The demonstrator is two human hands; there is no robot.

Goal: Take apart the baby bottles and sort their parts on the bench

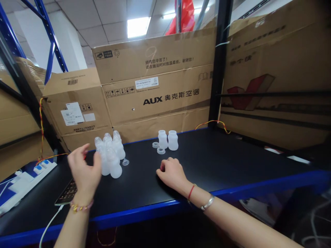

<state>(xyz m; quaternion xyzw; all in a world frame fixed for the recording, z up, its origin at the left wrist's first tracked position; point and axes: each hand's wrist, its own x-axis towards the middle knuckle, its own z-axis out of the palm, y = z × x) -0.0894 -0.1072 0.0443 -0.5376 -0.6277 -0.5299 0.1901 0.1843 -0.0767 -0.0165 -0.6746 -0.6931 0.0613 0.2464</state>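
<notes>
The left hand (pixel 84 170) is raised with its fingers (pixel 97 162) spread open, holding nothing. Just beyond the fingertips stands a cluster of translucent white soft-plastic bottles with teat tops (pixel 111 155); there seem to be five, but they overlap. One loose clear teat (pixel 125 162) lies right of them. The right hand (pixel 172 172) rests on the black desk (pixel 219 162), fingers curled shut. Beyond its knuckles lie two white plastic rings (pixel 160 151) and two open-topped translucent bottles (pixel 168 139).

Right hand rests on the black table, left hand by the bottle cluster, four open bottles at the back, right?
Not four: the head view shows two open bottles at the back. The right hand does rest on the black table, the left hand by the bottle cluster.
</notes>
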